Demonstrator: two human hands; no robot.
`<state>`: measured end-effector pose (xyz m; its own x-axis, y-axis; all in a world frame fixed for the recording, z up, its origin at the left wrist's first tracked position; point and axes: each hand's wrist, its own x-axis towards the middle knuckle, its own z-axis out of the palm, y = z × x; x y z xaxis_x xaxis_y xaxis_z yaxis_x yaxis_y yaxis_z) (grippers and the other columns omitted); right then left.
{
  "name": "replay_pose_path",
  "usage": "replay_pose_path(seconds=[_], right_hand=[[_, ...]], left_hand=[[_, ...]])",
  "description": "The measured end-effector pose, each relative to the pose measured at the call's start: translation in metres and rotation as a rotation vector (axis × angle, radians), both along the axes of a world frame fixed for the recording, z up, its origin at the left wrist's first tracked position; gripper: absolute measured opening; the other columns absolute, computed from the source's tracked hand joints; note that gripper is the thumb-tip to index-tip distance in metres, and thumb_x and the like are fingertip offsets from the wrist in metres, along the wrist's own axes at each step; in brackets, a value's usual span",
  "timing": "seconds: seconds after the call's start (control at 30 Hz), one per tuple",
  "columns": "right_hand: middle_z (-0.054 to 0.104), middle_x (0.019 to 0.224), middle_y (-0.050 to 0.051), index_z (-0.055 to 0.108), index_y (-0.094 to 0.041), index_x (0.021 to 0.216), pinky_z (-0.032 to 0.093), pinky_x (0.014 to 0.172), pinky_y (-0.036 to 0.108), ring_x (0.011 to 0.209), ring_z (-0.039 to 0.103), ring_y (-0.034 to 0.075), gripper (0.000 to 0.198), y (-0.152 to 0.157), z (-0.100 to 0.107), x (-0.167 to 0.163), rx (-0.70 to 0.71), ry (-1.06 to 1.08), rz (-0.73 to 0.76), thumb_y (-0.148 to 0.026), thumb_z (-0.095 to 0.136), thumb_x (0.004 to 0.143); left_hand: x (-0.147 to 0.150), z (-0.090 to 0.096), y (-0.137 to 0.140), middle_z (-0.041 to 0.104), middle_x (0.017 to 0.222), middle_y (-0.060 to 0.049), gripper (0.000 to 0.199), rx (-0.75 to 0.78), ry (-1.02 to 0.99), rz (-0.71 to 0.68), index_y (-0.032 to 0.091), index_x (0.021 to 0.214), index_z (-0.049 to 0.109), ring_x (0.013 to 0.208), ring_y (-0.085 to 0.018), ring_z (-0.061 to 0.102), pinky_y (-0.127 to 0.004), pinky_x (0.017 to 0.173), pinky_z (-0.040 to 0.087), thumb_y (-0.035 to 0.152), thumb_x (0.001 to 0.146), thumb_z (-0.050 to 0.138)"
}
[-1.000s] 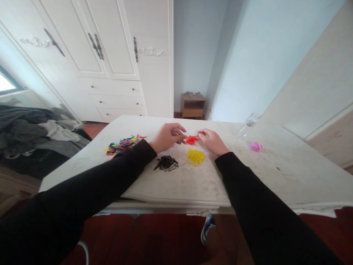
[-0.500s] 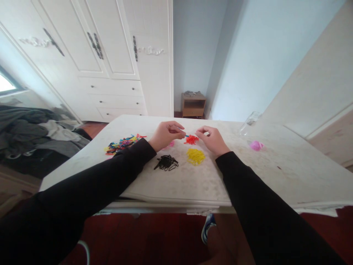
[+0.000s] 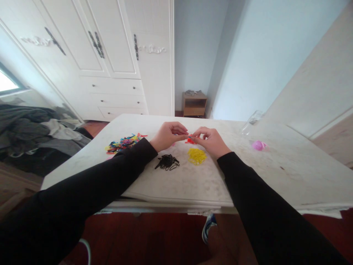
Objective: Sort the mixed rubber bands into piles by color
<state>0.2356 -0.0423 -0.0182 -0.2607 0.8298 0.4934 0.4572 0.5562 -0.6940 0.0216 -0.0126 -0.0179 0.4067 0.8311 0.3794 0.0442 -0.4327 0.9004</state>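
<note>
Over the middle of the white table, my left hand and my right hand meet at the fingertips, both pinched closed. Between the fingertips shows a tiny blue rubber band, mostly hidden by the fingers. Just behind and below them lies a pile of red rubber bands, partly covered by my hands. Nearer to me are a yellow pile of rubber bands and a black pile of rubber bands. A mixed-colour heap of bands lies left of my left wrist. A bit of pink peeks out beneath my left hand.
On the right of the white table are a clear glass vessel and a crumpled pink item. A wooden nightstand and a white wardrobe stand beyond. Dark clothes are heaped at the left.
My right hand has moved left and my left hand slightly right, so the fingertips now meet. The blue band, earlier at my left fingertips, is now between both hands.
</note>
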Motion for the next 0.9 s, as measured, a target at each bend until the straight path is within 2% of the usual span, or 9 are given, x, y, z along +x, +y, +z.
replay_pose_path(seconds=[0.27,0.43,0.67,0.73,0.83,0.9], right_hand=[[0.07,0.077,0.003,0.077,-0.02,0.077,0.036,0.061,0.032,0.07,0.056,0.016,0.026,0.0,0.001,0.0,0.003,0.033,-0.048,-0.045,0.076,0.081],[0.071,0.076,0.003,0.073,-0.02,0.072,0.039,0.064,0.032,0.07,0.056,0.016,0.019,0.001,0.004,-0.001,0.024,0.068,-0.104,-0.037,0.074,0.079],[0.07,0.078,0.003,0.065,-0.021,0.072,0.045,0.071,0.034,0.073,0.057,0.017,0.013,0.004,0.009,0.011,0.125,0.283,-0.433,-0.03,0.068,0.08],[0.07,0.079,0.003,0.065,-0.021,0.072,0.045,0.071,0.034,0.073,0.057,0.018,0.014,0.004,0.007,0.008,0.118,0.256,-0.394,-0.032,0.068,0.08],[0.071,0.078,0.003,0.069,-0.02,0.073,0.043,0.066,0.033,0.07,0.056,0.017,0.017,0.003,0.005,0.002,0.072,0.16,-0.242,-0.036,0.07,0.079],[0.071,0.079,0.004,0.071,-0.02,0.074,0.041,0.064,0.032,0.069,0.055,0.016,0.019,0.003,0.004,0.001,0.058,0.137,-0.198,-0.038,0.071,0.079]], left_hand=[[0.0,-0.001,0.001,0.076,0.073,-0.006,0.02,0.008,0.087,-0.024,0.013,0.081,0.072,0.066,-0.014,0.07,-0.026,0.063,0.058,0.03,0.076,0.081],[0.001,0.005,-0.002,0.073,0.066,-0.004,0.012,0.018,0.119,-0.043,0.013,0.078,0.069,0.062,-0.013,0.069,-0.025,0.063,0.057,0.023,0.08,0.075],[-0.011,0.011,0.013,0.069,0.061,-0.003,0.012,0.018,0.106,0.085,0.015,0.071,0.064,0.062,-0.015,0.07,-0.026,0.062,0.056,0.016,0.078,0.073],[-0.011,0.01,0.013,0.069,0.061,-0.003,0.013,0.014,0.111,0.084,0.016,0.072,0.064,0.062,-0.015,0.07,-0.027,0.062,0.056,0.018,0.078,0.074],[-0.008,0.009,0.011,0.07,0.064,-0.004,0.012,0.026,0.124,0.052,0.016,0.074,0.066,0.063,-0.015,0.07,-0.027,0.062,0.056,0.022,0.079,0.075],[-0.009,0.01,0.012,0.071,0.066,-0.004,0.013,0.055,0.123,0.078,0.015,0.075,0.067,0.064,-0.015,0.069,-0.028,0.063,0.056,0.024,0.079,0.075]])
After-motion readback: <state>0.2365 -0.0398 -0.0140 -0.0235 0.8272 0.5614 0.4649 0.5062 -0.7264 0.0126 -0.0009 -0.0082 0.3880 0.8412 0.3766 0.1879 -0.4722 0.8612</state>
